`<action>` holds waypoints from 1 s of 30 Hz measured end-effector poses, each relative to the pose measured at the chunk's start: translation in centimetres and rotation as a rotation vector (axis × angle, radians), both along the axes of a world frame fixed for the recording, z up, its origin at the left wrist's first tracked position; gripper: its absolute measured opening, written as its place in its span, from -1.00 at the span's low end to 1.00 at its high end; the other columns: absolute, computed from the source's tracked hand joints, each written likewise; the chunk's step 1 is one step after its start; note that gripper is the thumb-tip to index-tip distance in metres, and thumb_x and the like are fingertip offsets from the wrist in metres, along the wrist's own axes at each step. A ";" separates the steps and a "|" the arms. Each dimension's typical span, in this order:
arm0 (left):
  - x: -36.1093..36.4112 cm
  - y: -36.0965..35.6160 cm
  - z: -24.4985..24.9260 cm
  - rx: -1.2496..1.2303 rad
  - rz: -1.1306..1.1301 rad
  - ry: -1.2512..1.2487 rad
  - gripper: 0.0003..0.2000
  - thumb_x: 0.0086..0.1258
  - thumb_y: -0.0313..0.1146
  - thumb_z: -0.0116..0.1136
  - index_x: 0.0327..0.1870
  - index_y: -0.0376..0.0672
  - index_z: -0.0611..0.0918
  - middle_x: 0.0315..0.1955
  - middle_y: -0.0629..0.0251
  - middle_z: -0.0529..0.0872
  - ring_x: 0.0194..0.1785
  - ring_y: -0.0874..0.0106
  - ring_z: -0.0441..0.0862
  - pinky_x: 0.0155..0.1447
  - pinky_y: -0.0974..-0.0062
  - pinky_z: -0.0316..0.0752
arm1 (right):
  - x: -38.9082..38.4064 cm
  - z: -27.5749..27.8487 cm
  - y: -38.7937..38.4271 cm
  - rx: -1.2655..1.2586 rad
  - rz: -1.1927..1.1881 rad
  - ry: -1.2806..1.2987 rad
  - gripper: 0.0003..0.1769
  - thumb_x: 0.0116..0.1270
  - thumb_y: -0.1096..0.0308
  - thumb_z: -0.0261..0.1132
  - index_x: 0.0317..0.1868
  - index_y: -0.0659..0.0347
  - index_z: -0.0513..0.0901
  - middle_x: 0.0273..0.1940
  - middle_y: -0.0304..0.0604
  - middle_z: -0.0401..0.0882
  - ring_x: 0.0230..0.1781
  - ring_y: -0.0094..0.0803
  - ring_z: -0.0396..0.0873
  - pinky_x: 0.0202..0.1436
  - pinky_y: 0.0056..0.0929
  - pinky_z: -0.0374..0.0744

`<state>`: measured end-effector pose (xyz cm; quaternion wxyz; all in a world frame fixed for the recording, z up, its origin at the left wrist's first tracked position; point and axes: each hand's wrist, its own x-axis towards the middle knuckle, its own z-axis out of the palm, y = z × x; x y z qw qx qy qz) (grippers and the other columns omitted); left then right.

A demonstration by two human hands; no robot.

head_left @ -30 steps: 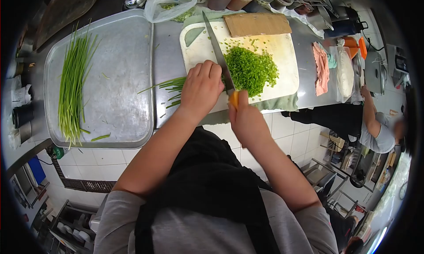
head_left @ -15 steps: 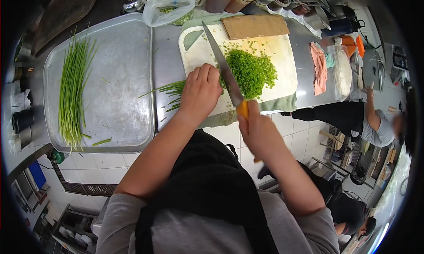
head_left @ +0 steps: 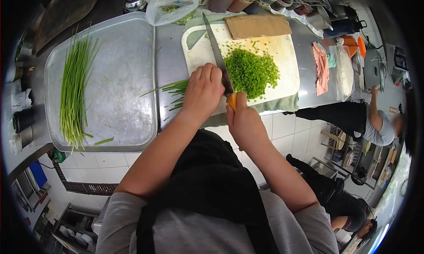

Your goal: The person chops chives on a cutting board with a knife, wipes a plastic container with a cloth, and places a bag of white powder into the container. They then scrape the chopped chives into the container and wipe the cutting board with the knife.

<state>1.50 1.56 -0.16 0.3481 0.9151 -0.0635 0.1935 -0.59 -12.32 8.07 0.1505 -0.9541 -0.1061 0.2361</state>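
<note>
My right hand (head_left: pixel 245 123) is closed round the yellow handle of a long kitchen knife (head_left: pixel 216 46). The blade stands beside my left hand (head_left: pixel 204 89), its tip pointing to the back of the white cutting board (head_left: pixel 287 68). Curled fingers of my left hand press down on a bunch of green chives (head_left: pixel 176 91), whose long ends stick out to the left over the metal counter. Right of the blade lies a heap of finely chopped chives (head_left: pixel 251 72). The cut ends under my fingers are mostly hidden.
On the left, a metal tray (head_left: pixel 126 77) carries more long chives (head_left: pixel 76 86). A cardboard strip (head_left: pixel 258 26) lies along the board's back edge. Behind stand a plastic bag (head_left: pixel 171 8) and sauce bottles (head_left: pixel 221 0). A pink cloth (head_left: pixel 321 68) is at right. Two people are farther right.
My right hand has moved left and slightly back, bringing the knife closer against my left hand. My left hand keeps its hold on the chives. The people at right have shifted a little.
</note>
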 end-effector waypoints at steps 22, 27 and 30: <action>1.8 -1.7 1.4 0.234 0.155 -0.011 -0.83 0.27 -0.44 0.23 -0.19 -0.12 0.50 -0.25 0.26 0.57 -0.15 0.21 0.54 -0.01 0.25 0.38 | 1.1 -0.3 -5.0 0.071 0.062 -0.083 -0.69 0.51 0.23 0.13 0.05 0.27 0.30 -0.56 0.14 0.61 -0.55 0.13 0.64 -0.50 0.02 0.60; 1.6 -1.5 0.5 0.164 0.121 -0.001 -0.84 0.25 -0.47 0.24 -0.23 -0.13 0.50 -0.27 0.23 0.56 -0.16 0.18 0.54 -0.02 0.23 0.40 | 1.5 0.3 -4.2 0.003 0.099 -0.074 -0.68 0.51 0.23 0.12 0.04 0.29 0.29 -0.55 0.15 0.62 -0.52 0.13 0.66 -0.49 0.03 0.61; 1.6 -1.3 0.4 0.123 0.116 0.005 -0.83 0.21 -0.50 0.26 -0.26 -0.14 0.50 -0.28 0.21 0.55 -0.17 0.16 0.54 -0.03 0.21 0.43 | 2.0 4.3 -4.8 -0.007 0.107 0.002 -0.67 0.50 0.25 0.14 0.04 0.30 0.29 -0.55 0.17 0.62 -0.50 0.12 0.67 -0.48 0.03 0.62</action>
